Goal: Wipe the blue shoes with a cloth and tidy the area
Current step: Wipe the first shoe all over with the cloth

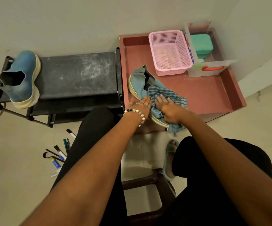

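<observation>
One blue shoe (139,81) with a pale sole lies on the reddish tray-like table (213,95), near its front left corner. My left hand (140,106), with a bead bracelet at the wrist, grips the shoe's side and sole. My right hand (167,106) presses a blue striped cloth (166,93) onto the shoe's toe end, and the cloth hangs over the table's front edge. The second blue shoe (23,79) stands on the left end of the black shoe rack (79,74).
A pink basket (169,53) and a clear box (210,69) holding a green item stand at the table's back right. Markers and pens (60,152) lie scattered on the floor at left. A dark stool (150,181) is between my legs, and my foot wears a green slipper (169,162).
</observation>
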Motion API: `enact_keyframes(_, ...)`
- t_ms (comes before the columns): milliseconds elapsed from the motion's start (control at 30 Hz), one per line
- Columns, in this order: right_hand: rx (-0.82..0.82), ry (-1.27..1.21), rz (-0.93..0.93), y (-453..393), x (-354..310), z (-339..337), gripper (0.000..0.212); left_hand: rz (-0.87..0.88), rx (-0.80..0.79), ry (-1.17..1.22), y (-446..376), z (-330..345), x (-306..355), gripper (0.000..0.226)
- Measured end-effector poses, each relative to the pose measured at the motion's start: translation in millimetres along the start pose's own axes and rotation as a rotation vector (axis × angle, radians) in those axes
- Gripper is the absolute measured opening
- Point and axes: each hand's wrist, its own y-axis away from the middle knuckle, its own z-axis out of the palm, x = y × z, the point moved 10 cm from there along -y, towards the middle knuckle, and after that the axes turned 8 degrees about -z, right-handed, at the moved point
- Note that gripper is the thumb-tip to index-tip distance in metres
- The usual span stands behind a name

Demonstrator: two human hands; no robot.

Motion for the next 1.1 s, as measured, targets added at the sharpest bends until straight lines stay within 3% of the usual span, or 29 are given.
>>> enact_keyframes(133, 0.137, 0.076, -0.017, -19.8, 3.9, -22.2, 0.076, -0.011, -0.019, -0.002, -0.9, 2.0, 1.0, 0.053)
enact_keyframes(267, 0.168, 0.016, -0.027, -20.0, 0.5, -14.2, 0.076, -0.026, -0.036, 0.025, 0.8, 0.1, 1.4, 0.056)
enact_keyframes(467, 0.01, -0.339, -0.151, 37.5, 15.9, 37.3, 0.063, -0.022, -0.039, 0.052, 0.1, 3.1, 3.1, 0.053)
enact_keyframes(600, -0.026, -0.382, -0.129, 45.7, 14.0, 40.9, 0.07, -0.008, -0.029, 0.057, 1.9, 0.9, 2.8, 0.054)
enact_keyframes(933, 0.253, -0.32, -0.077, -3.5, 9.1, -2.7, 0.078, -0.011, -0.037, 0.032, 3.2, -0.9, 2.1, 0.059)
enact_keyframes(1100, 0.198, -0.477, -0.095, 3.1, 10.5, 11.8, 0.073, -0.006, -0.038, 0.035, 4.5, -0.2, 2.2, 0.062)
